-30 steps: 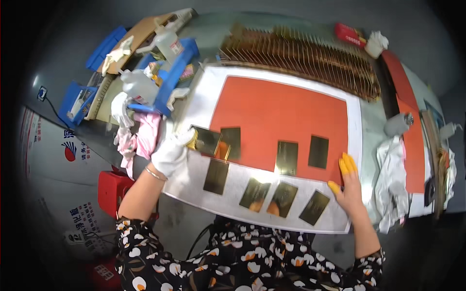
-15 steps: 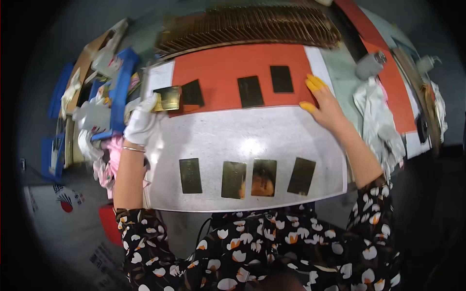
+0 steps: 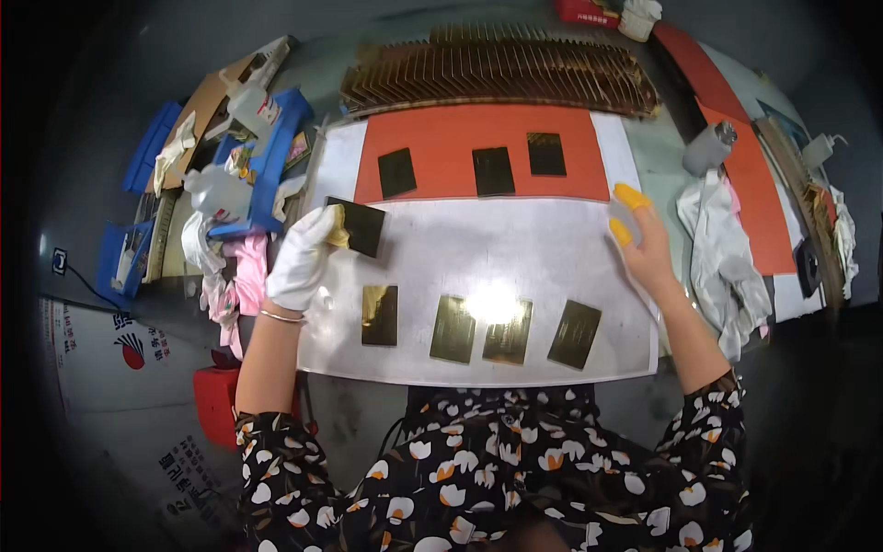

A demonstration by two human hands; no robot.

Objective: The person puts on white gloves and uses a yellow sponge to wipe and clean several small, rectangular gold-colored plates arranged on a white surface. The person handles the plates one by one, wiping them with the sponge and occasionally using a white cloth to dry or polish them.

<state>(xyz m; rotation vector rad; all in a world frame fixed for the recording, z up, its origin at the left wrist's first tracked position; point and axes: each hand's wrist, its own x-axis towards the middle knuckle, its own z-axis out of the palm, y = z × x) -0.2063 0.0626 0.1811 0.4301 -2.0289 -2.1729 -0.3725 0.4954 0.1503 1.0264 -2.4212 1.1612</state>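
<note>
My left hand [image 3: 302,262], in a white glove with yellow fingertip covers, pinches a thin, dark, glossy rectangular plate [image 3: 363,230] by its left edge. It holds this plate over the left side of a white board [image 3: 533,244]. My right hand [image 3: 649,253] is bare but for yellow covers on the thumb and fingers. It is at the board's right edge, thumb and fingers apart, with nothing in it. Along the board's near side lie several similar plates [image 3: 452,328]. Three more dark plates [image 3: 493,172] lie on the orange mat [image 3: 441,133] beyond.
A brown rack [image 3: 506,78] full of upright thin plates stands at the back. At left are blue trays [image 3: 267,170] with clear plastic bottles [image 3: 219,193] and pink cloths [image 3: 250,276]. At right are a grey bottle [image 3: 708,149] and white cloths [image 3: 708,225].
My left hand has brought its plate from the mat's left edge nearer to me, over the white board. My right hand has drawn back from the mat. The whole view has shifted somewhat.
</note>
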